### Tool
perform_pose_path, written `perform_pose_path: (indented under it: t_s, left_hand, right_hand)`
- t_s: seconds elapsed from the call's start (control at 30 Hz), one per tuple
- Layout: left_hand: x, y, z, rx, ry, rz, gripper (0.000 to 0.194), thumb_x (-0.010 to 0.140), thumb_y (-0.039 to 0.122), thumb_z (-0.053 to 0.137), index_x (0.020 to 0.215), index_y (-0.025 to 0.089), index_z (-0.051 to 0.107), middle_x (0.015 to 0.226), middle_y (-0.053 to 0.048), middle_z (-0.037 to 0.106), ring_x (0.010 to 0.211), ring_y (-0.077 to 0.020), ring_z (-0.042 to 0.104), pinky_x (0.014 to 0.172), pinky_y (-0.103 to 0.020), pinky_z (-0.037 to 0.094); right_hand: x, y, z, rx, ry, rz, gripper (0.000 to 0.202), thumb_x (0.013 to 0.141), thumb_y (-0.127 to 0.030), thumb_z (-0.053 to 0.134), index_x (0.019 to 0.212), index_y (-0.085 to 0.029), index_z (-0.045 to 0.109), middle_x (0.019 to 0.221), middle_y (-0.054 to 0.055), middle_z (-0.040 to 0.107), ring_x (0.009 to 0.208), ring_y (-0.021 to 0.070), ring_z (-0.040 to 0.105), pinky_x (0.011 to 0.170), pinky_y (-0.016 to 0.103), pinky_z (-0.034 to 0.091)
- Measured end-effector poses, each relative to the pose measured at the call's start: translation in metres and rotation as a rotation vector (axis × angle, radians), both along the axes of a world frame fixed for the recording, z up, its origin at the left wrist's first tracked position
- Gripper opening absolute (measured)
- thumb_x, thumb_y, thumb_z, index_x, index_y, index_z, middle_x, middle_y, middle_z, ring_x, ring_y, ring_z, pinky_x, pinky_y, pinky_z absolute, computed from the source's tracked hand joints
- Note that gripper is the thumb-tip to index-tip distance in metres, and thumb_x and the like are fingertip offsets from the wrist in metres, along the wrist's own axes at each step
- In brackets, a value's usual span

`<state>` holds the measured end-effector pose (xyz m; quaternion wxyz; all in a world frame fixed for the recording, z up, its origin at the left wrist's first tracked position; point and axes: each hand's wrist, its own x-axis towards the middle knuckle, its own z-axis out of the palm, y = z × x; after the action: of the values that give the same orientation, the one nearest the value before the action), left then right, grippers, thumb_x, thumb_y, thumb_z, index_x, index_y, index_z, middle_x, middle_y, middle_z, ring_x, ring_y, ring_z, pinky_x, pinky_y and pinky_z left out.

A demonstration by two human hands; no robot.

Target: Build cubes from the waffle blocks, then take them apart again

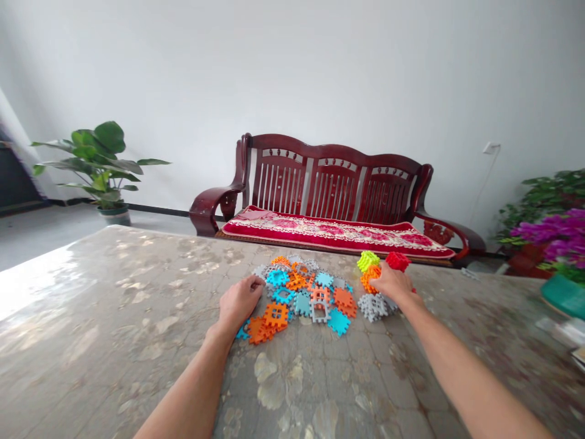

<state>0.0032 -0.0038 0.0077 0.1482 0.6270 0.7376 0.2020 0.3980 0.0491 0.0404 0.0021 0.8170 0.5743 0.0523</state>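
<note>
A loose pile of interlocking plastic tiles (301, 302) in orange, blue and grey lies on the table, some with window-like cutouts. At the pile's left edge rests my left hand (241, 299), its fingers curled in, with no tile visible in them. My right hand (393, 281) is over a group of assembled pieces, its thumb and fingers closed at an orange interlocking block (369, 279). Around it sit a yellow-green block (368, 261), a red block (398, 261) and a grey cluster of tiles (373, 307). The right hand covers part of this group.
A patterned cloth covers the table (150, 341). Beyond it stands a dark wooden bench (336, 183) with a red floral cushion (329, 230). A potted plant (103, 161) is at the left; purple flowers (557, 235) in a teal pot (564, 296) stand at the right.
</note>
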Motion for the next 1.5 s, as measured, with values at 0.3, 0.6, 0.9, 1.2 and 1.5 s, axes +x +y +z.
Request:
perform_pose_path:
  t_s: [0.3, 0.6, 0.9, 1.2, 1.5]
  left_hand:
    - [0.0, 0.001, -0.001, 0.001, 0.013, -0.002, 0.028, 0.084, 0.033, 0.045, 0.099, 0.031, 0.069, 0.093, 0.001, 0.074, 0.089, -0.0194, 0.067, 0.063, -0.023, 0.04]
    - [-0.001, 0.002, -0.003, 0.004, 0.002, -0.005, 0.029, 0.084, 0.034, 0.045, 0.099, 0.031, 0.069, 0.095, 0.001, 0.074, 0.089, -0.0192, 0.067, 0.065, -0.022, 0.041]
    - [-0.001, 0.002, -0.004, 0.007, 0.004, -0.003, 0.028, 0.084, 0.034, 0.044, 0.098, 0.032, 0.069, 0.094, 0.001, 0.074, 0.088, -0.0193, 0.066, 0.064, -0.023, 0.04]
    - [-0.001, 0.001, -0.003, 0.011, 0.007, 0.001, 0.029, 0.083, 0.034, 0.044, 0.098, 0.031, 0.069, 0.093, 0.001, 0.073, 0.089, -0.0196, 0.066, 0.062, -0.023, 0.038]
    - [-0.001, 0.001, -0.003, 0.008, 0.008, -0.005, 0.028, 0.083, 0.033, 0.045, 0.097, 0.032, 0.069, 0.093, 0.001, 0.074, 0.089, -0.0203, 0.066, 0.063, -0.024, 0.04]
  right_hand:
    - [0.004, -0.01, 0.006, 0.064, 0.066, -0.01, 0.06, 0.073, -0.045, 0.06, 0.127, -0.021, 0.054, 0.103, 0.015, 0.07, 0.097, 0.0341, 0.066, 0.078, 0.038, 0.047]
    - [0.008, -0.019, 0.004, 0.027, 0.071, 0.001, 0.066, 0.074, -0.05, 0.059, 0.133, -0.022, 0.049, 0.109, 0.015, 0.068, 0.101, 0.0337, 0.064, 0.081, 0.039, 0.047]
    - [0.003, -0.013, 0.009, -0.03, 0.007, 0.048, 0.059, 0.071, -0.051, 0.062, 0.122, -0.022, 0.055, 0.102, 0.014, 0.069, 0.098, 0.0327, 0.065, 0.084, 0.041, 0.045]
    - [0.007, -0.002, 0.002, -0.075, -0.03, 0.05, 0.062, 0.068, -0.038, 0.066, 0.126, -0.022, 0.05, 0.102, 0.012, 0.069, 0.099, 0.0308, 0.064, 0.084, 0.04, 0.045]
    - [0.003, -0.001, 0.007, -0.077, -0.03, 0.016, 0.052, 0.068, -0.039, 0.061, 0.117, -0.021, 0.054, 0.098, 0.012, 0.07, 0.094, 0.0298, 0.067, 0.08, 0.039, 0.046]
